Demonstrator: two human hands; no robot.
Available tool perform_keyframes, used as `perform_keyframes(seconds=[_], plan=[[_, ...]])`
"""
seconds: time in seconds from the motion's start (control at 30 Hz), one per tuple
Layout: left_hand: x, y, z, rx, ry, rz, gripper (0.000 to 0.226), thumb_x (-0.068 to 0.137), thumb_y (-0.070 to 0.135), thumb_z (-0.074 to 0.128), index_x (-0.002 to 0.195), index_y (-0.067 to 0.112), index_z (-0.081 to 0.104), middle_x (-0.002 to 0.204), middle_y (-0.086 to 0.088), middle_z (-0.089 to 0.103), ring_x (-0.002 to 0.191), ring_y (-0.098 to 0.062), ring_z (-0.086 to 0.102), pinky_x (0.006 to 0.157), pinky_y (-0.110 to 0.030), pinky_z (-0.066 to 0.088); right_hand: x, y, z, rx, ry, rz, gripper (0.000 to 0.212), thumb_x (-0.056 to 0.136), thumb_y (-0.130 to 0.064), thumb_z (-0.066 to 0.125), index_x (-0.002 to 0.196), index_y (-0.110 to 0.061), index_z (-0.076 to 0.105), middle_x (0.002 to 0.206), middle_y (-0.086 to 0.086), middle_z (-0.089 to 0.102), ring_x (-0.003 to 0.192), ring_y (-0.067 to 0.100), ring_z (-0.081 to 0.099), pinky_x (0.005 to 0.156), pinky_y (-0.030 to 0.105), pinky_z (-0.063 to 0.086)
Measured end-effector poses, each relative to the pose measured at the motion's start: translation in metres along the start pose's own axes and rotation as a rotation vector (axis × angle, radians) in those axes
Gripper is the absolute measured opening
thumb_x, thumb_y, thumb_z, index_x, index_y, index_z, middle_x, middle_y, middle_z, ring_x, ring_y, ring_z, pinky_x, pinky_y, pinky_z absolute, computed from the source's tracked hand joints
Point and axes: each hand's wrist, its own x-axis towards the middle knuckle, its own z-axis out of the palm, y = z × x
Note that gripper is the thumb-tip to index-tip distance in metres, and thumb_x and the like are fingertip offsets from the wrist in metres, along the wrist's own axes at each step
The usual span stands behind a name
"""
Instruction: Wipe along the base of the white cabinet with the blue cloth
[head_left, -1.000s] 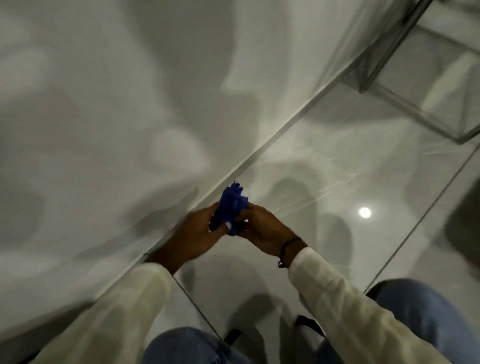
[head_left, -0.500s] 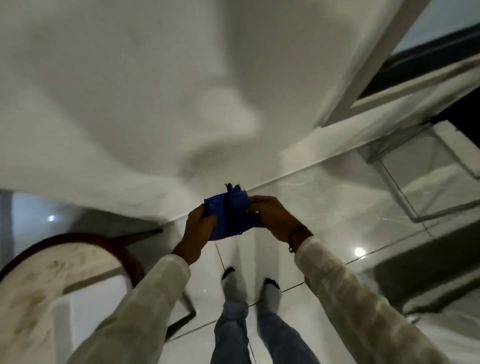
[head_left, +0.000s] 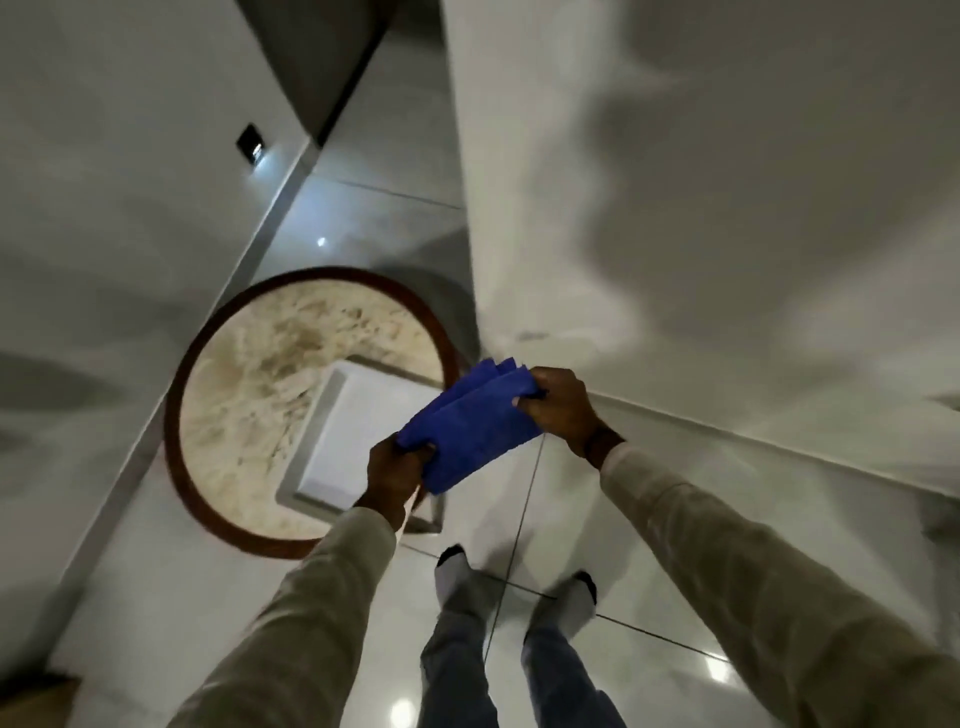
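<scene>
Gripping the folded blue cloth (head_left: 470, 428) in mid-air at opposite ends, left hand (head_left: 392, 470) and right hand (head_left: 563, 408) hide its corners, well above the motion-blurred base of the white cabinet (head_left: 727, 208).

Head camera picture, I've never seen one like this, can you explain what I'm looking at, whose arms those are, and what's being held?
There is no machine here. The picture comes from a wide-angle camera worn on a person's head, looking down, so the arms and legs belong to the wearer, and the wide lens bends straight lines. The left hand and the right hand each grip one end of a folded blue cloth, held in the air between them. Below is a glossy tiled floor with the person's feet on it. On the right stands the white cabinet, its base meeting the floor behind the right hand. On the left is a round table with a dark rim and a pale stone-like top, carrying a white tray. The cloth is not touching the cabinet.
</scene>
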Motion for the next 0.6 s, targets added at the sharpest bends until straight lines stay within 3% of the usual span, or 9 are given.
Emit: perform_keyframes(seconds=[0.1,0.23,0.37,0.47,0.53,0.6], plan=[[0.035,-0.028,-0.051,-0.042,0.093,-0.112,0.024,0.094,-0.012,0.059,0.116,-0.003,0.065,0.117,-0.033,0.069,0.112,-0.047,0.066,0.105,-0.067,0.055,0.032,-0.013,0.079,-0.141,-0.088,-0.085,0.014,0.085,-0.003,0.065,0.096,0.002,0.072,0.099,0.020,0.076,0.096,0.034,0.070,0.083,0.038,0.056],[0.076,-0.065,-0.096,-0.017,0.162,-0.129,0.033,0.093,-0.009,0.056,0.123,0.005,0.059,0.127,-0.029,0.066,0.117,-0.048,0.066,0.105,-0.065,0.056,0.070,-0.017,0.158,-0.280,-0.188,-0.121,0.018,0.086,0.000,0.060,0.100,0.002,0.072,0.105,0.022,0.074,0.103,0.035,0.069,0.091,0.038,0.055],[0.101,-0.091,-0.126,0.130,0.150,-0.121,0.034,0.093,0.000,0.058,0.127,0.001,0.059,0.127,-0.030,0.067,0.116,-0.048,0.067,0.100,-0.062,0.059,0.096,-0.016,0.214,-0.425,-0.257,-0.179,0.016,0.086,0.001,0.056,0.090,0.005,0.070,0.098,0.027,0.072,0.093,0.040,0.066,0.080,0.042,0.053],[0.113,-0.097,-0.135,0.322,0.086,-0.149,0.037,0.095,0.005,0.061,0.132,-0.002,0.062,0.130,-0.027,0.069,0.120,-0.045,0.068,0.105,-0.053,0.058,0.100,-0.011,0.233,-0.450,-0.228,-0.180,0.017,0.091,-0.004,0.056,0.089,0.004,0.071,0.095,0.025,0.074,0.084,0.030,0.065,0.079,0.042,0.054],[0.117,-0.096,-0.137,0.395,0.081,-0.153,0.039,0.097,0.008,0.058,0.134,-0.002,0.063,0.132,-0.027,0.071,0.121,-0.046,0.070,0.104,-0.057,0.059,0.096,-0.009,0.234,-0.353,-0.158,-0.128,0.019,0.091,-0.003,0.058,0.102,0.001,0.073,0.104,0.020,0.076,0.098,0.031,0.070,0.090,0.043,0.058],[0.114,-0.091,-0.138,0.486,0.137,-0.105,0.034,0.099,0.010,0.055,0.130,-0.003,0.064,0.129,-0.029,0.071,0.118,-0.047,0.070,0.101,-0.058,0.060,0.090,-0.015,0.223,-0.196,-0.032,-0.070,0.024,0.092,-0.004,0.061,0.113,-0.004,0.072,0.114,0.015,0.075,0.108,0.027,0.070,0.096,0.034,0.058]])
